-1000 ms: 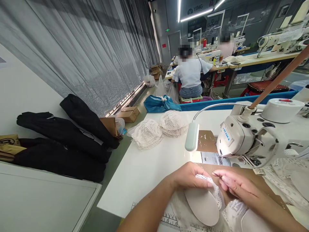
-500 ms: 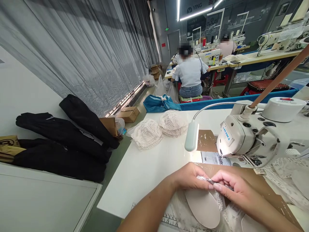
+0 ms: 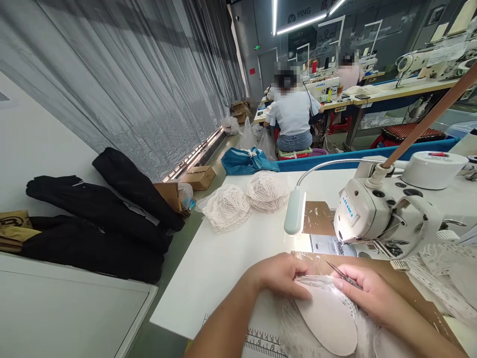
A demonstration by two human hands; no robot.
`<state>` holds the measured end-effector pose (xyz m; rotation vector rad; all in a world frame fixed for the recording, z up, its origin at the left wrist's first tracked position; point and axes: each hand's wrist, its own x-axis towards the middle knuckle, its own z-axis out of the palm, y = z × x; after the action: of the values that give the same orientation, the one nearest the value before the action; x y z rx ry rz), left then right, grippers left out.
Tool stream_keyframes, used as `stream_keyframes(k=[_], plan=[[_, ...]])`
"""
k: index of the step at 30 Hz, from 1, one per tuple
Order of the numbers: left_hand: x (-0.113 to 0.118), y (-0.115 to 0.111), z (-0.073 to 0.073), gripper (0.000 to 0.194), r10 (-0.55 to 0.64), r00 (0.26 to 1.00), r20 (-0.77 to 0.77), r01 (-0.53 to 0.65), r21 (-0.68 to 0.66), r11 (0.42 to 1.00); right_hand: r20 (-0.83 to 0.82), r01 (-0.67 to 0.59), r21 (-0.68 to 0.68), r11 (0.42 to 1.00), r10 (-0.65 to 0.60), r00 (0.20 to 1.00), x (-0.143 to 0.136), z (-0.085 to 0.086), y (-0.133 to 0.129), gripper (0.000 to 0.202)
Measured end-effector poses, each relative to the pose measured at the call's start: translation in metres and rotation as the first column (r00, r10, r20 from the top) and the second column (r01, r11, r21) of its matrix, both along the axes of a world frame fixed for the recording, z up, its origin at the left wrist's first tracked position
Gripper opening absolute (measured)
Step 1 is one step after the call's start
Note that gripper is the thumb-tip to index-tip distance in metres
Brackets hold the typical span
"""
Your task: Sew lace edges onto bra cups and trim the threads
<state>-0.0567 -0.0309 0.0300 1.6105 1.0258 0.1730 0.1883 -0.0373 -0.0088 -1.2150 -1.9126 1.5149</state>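
My left hand [image 3: 285, 276] grips the upper left edge of a lace-trimmed fabric piece, thumb on top. Set in that piece is a smooth beige oval bra cup pad [image 3: 328, 318]. My right hand [image 3: 359, 286] pinches the piece's upper right edge. It also holds a slim pointed metal tool [image 3: 345, 276], tip toward the upper left; whether it is tweezers or snips I cannot tell. Just beyond my hands stands a white sewing machine [image 3: 367, 211], its needle area lit. More pale lace and fabric lie below my right wrist, partly hidden by it.
Two stacks of white lace cups [image 3: 228, 206] sit at the table's far left. A lamp [image 3: 295, 211] on a bendable neck hangs left of the machine. Printed ruler marks [image 3: 264, 340] run along the front. Ahead, a person in a white top [image 3: 294, 112] sits at another machine.
My hands have moved apart, my left slightly leftward, spreading the upper edge of the piece. The tool's point now sticks up clear of the lace, and the pad has shifted right.
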Motion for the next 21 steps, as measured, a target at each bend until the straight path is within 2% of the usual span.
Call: stream_keyframes(k=[3,5,6,10,13,17,21], plan=[[-0.018,0.001,0.007,0.018,0.022,0.997,-0.073,-0.022,0.003,1.000,0.023,-0.128,-0.001,0.992,0.128,0.991,0.006,0.001,-0.002,0.035],[-0.023,0.000,0.010,0.019,0.095,0.996,0.002,-0.095,0.036,0.995,-0.001,-0.232,-0.029,0.972,0.232,0.973,0.006,0.000,-0.005,0.039],[-0.022,-0.001,0.010,0.020,0.131,0.990,0.052,-0.133,0.049,0.990,-0.019,-0.231,-0.031,0.972,0.231,0.973,0.004,-0.001,-0.005,0.042],[-0.006,-0.004,0.005,0.028,0.214,0.953,0.216,-0.232,0.060,0.971,-0.081,-0.045,-0.004,0.999,0.044,0.996,-0.005,-0.004,-0.004,0.041],[0.007,-0.006,-0.002,0.035,0.237,0.928,0.288,-0.256,0.027,0.966,-0.051,-0.058,0.006,0.998,0.059,0.997,-0.010,-0.003,-0.006,0.039],[0.011,-0.007,-0.005,0.049,0.229,0.931,0.283,-0.249,0.038,0.968,-0.012,-0.009,0.059,0.998,0.009,1.000,-0.011,-0.001,-0.010,0.039],[0.010,-0.006,-0.007,0.038,0.170,0.958,0.229,-0.191,0.069,0.979,-0.042,0.047,0.059,0.997,-0.045,0.998,-0.009,-0.002,-0.010,0.036]])
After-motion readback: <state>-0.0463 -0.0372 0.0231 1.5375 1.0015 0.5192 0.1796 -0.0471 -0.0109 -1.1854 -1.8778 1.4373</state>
